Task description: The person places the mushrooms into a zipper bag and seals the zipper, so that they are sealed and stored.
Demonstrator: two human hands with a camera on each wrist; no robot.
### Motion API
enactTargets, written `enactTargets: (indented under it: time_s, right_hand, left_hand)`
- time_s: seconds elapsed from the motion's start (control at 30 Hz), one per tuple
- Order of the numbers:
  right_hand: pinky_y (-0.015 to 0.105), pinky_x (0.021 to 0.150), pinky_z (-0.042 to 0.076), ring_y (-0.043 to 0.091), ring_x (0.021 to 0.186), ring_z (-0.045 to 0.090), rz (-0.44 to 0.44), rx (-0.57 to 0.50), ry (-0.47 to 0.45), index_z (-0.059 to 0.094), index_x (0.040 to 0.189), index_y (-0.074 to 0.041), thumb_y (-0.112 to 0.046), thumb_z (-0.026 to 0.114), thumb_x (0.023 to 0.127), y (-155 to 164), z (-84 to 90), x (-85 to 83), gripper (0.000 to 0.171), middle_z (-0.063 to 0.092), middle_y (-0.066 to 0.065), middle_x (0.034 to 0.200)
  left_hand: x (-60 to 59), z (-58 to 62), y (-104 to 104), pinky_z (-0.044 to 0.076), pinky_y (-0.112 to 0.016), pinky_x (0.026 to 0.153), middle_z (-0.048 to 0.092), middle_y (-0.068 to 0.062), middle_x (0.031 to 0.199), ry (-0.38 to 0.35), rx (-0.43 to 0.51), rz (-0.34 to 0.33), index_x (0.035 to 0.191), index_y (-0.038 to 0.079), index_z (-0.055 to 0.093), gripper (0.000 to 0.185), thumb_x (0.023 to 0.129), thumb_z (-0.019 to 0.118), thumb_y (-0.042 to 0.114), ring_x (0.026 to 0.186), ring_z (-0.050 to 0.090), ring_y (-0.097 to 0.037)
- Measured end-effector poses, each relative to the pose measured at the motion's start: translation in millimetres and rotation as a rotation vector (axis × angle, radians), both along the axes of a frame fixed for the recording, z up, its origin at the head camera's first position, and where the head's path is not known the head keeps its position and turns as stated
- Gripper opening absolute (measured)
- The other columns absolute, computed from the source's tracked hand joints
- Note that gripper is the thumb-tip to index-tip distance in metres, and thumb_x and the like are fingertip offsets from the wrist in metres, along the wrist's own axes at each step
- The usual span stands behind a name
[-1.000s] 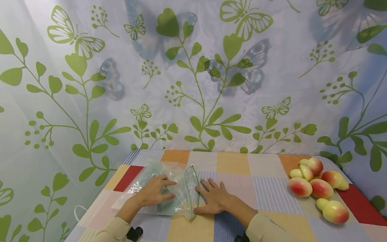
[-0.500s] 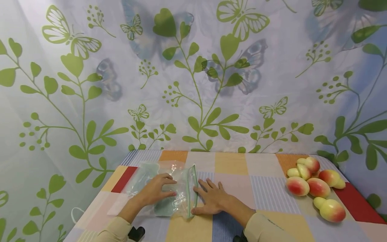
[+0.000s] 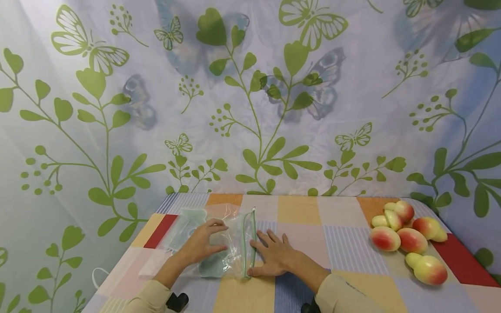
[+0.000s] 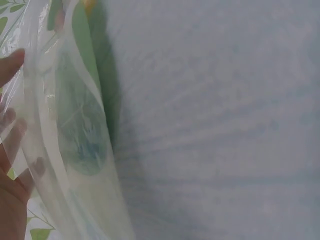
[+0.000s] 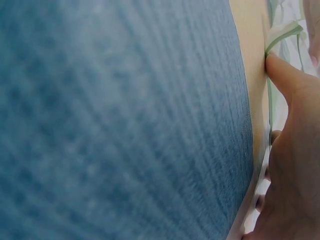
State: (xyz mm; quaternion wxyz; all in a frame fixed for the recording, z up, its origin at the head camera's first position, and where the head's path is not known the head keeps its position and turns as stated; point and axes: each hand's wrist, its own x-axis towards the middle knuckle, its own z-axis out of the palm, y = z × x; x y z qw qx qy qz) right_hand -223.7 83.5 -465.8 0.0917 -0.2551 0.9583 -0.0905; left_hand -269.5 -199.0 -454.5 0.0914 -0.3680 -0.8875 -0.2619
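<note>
A clear plastic zipper bag [image 3: 231, 258] with green trim lies on the left half of the table, with pale green patches showing on it. My left hand [image 3: 201, 244] is over its middle, fingers loosely bent and thumb apart from them. In the left wrist view, plastic film [image 4: 37, 100] partly covers the fingers of that hand [image 4: 12, 190]; what they touch is unclear. My right hand [image 3: 274, 256] rests spread beside the green zipper edge [image 3: 244, 245]. Its thumb [image 5: 282, 75] touches the green trim [image 5: 285, 35] at the near corner in the right wrist view.
Several red-and-yellow fruit-like pieces [image 3: 412, 241] are grouped on the right of the patchwork tablecloth [image 3: 297, 213]; one [image 3: 430, 269] lies closer to me. A leaf-and-butterfly curtain [image 3: 250, 108] hangs behind the table. A white loop [image 3: 98, 274] shows at the table's left edge.
The bag's left part has smoothed out and its green zipper edge stands a little higher at the far end. Both hands have stayed nearly in place on the bag, and the view has shifted slightly.
</note>
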Motion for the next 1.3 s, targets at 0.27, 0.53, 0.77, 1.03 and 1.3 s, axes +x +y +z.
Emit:
enactTargets:
  time_s: [0.27, 0.53, 0.77, 1.03, 1.3]
  right_hand:
    - [0.074, 0.112, 0.023, 0.040, 0.152, 0.024, -0.011, 0.013, -0.004, 0.041, 0.160, -0.022, -0.083, 0.051, 0.087, 0, 0.0, 0.5, 0.096, 0.027, 0.011, 0.168]
    - [0.076, 0.112, 0.022, 0.040, 0.153, 0.021, -0.008, 0.013, -0.005, 0.038, 0.161, -0.025, -0.089, 0.043, 0.085, 1, -11.6, -7.1, 0.100, 0.024, 0.009, 0.169]
    - [0.075, 0.112, 0.021, 0.039, 0.153, 0.020, -0.008, 0.032, -0.010, 0.038, 0.162, -0.026, -0.090, 0.043, 0.084, 0, -9.8, -7.4, 0.101, 0.023, 0.008, 0.169]
    - [0.075, 0.112, 0.023, 0.040, 0.152, 0.022, -0.017, 0.034, -0.004, 0.039, 0.161, -0.024, -0.086, 0.048, 0.085, -1, -5.5, -4.0, 0.098, 0.026, 0.009, 0.168]
    - [0.077, 0.110, 0.022, 0.042, 0.152, 0.022, -0.006, 0.024, 0.015, 0.038, 0.161, -0.026, -0.091, 0.042, 0.083, 0, -13.2, -8.2, 0.102, 0.025, 0.009, 0.169]
  left_hand:
    - [0.3, -0.5, 0, 0.050, -0.055, 0.100, 0.059, -0.006, 0.132, -0.053, 0.045, 0.026, 0.132, -0.002, 0.067, 0.072, 0.076, 0.093, 0.035, 0.121, 0.059, -0.030]
    - [-1.4, -2.0, 0, 0.052, -0.050, 0.099, 0.055, 0.002, 0.134, -0.009, 0.103, 0.029, 0.134, -0.001, 0.067, 0.078, 0.071, 0.097, 0.031, 0.117, 0.059, -0.021]
    - [-1.1, -0.9, 6, 0.053, -0.051, 0.097, 0.056, -0.003, 0.131, -0.008, 0.083, 0.008, 0.131, -0.002, 0.068, 0.074, 0.074, 0.095, 0.038, 0.114, 0.059, -0.023]
    - [-2.3, -2.9, 10, 0.055, -0.048, 0.092, 0.058, -0.004, 0.123, -0.016, 0.066, 0.022, 0.123, -0.002, 0.071, 0.071, 0.075, 0.092, 0.046, 0.107, 0.062, -0.024]
    - [1.8, -5.8, 20, 0.056, -0.047, 0.089, 0.057, -0.001, 0.115, 0.014, 0.033, 0.108, 0.118, 0.000, 0.070, 0.073, 0.077, 0.086, 0.058, 0.102, 0.063, -0.023]
